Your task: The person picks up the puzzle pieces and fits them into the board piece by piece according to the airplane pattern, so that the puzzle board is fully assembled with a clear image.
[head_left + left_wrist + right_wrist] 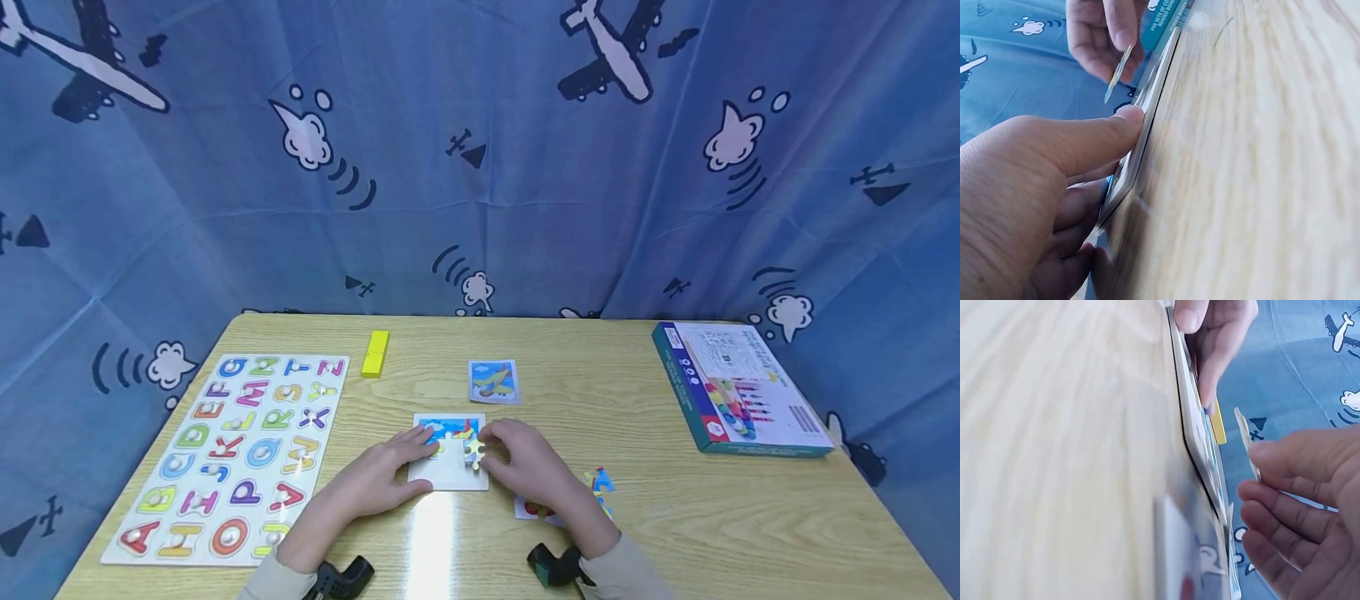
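A small white puzzle board point(450, 477) lies on the table, its far strip filled with blue and red picture pieces. My left hand point(386, 473) rests at the board's left side, thumb on its near corner and fingers reaching over the pieces. Between thumb and forefinger, my right hand point(521, 454) pinches a yellow-and-blue jigsaw piece point(474, 452). In the right wrist view the jigsaw piece point(1247, 444) is tilted and held off the board point(1194, 437). Beyond the board lies a picture card point(493, 382) of a yellow aeroplane.
Loose jigsaw pieces point(600, 482) and a card point(528, 508) lie partly hidden by the right forearm. An alphabet board point(251, 450) takes up the left side. A yellow block point(375, 354) sits at the back, and a flat box point(742, 387) at the right.
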{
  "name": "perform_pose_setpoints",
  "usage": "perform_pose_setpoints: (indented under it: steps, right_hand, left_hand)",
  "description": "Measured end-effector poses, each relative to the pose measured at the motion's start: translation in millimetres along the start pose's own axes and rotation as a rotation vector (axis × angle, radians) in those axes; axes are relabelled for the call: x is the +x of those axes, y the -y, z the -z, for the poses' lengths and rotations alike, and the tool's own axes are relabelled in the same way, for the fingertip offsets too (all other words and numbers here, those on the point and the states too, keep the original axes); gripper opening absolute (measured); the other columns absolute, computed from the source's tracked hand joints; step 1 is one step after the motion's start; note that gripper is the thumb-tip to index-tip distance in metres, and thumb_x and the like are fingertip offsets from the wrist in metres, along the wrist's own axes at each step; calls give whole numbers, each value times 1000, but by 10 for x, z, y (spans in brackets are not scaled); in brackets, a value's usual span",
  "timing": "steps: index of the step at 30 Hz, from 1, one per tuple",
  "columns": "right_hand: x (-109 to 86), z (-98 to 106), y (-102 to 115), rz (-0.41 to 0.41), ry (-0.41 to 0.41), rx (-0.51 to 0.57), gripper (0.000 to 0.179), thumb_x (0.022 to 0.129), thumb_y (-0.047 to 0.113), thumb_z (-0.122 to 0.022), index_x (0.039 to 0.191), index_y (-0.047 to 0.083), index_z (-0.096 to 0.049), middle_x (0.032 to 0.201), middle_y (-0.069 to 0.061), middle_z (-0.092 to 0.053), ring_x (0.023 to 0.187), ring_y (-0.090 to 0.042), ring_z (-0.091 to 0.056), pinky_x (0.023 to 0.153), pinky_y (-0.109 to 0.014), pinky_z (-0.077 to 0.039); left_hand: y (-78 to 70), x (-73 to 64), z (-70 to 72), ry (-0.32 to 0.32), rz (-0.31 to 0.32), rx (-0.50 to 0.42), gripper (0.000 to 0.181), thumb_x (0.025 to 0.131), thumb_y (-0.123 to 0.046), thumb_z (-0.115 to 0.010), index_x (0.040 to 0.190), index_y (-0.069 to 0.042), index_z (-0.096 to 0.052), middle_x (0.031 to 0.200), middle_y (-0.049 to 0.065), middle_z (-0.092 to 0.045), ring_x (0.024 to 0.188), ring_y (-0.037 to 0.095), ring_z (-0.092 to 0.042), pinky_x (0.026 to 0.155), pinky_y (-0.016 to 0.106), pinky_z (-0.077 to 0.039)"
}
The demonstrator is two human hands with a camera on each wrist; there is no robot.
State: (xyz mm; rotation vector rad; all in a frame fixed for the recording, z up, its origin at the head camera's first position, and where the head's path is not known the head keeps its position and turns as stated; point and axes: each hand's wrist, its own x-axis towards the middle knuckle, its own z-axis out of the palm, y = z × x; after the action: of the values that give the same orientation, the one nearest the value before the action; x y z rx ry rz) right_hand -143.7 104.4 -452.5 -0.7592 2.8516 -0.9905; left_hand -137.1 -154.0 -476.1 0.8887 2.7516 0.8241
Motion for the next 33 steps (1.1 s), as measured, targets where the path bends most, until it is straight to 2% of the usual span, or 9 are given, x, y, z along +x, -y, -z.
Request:
perform_pose_setpoints:
  steps: [5, 15, 26, 33]
  right_hand:
    - [80, -65, 69, 5, 10, -7, 25, 88, 18, -66, 112, 8, -68, 112, -4, -68, 108, -20, -62, 91, -37, -54]
    - [207, -216, 138, 72, -25, -115, 23, 88, 17, -64, 109, 8, -71, 105, -3, -69, 101, -17, -63, 89, -33, -54]
    - [236, -276, 188, 124, -53, -209, 20, 86, 14, -65, 104, 6, -71, 99, -4, -69, 96, -19, -62, 86, -33, -55]
    - [241, -302, 222, 144, -61, -305, 19, 86, 15, -66, 102, 6, -72, 96, -4, -67, 93, -18, -62, 82, -30, -56]
  left_hand:
    - [-6, 1, 8, 15, 12, 6, 56, 89, -40, -64, 137, -13, -53, 149, 6, -40, 140, 26, -34, 113, 45, -34]
    - [-2, -4, 4, -1, 2, 17, 56, 88, -41, -64, 136, -13, -54, 148, 7, -42, 139, 27, -35, 112, 46, -34]
    - [0, 0, 8, 1, -1, 11, 57, 88, -41, -65, 136, -12, -54, 148, 7, -42, 138, 27, -36, 111, 46, -36]
    - [-6, 1, 7, 12, 36, 10, 61, 88, -45, -63, 139, -17, -50, 149, 4, -40, 139, 24, -34, 112, 44, -35]
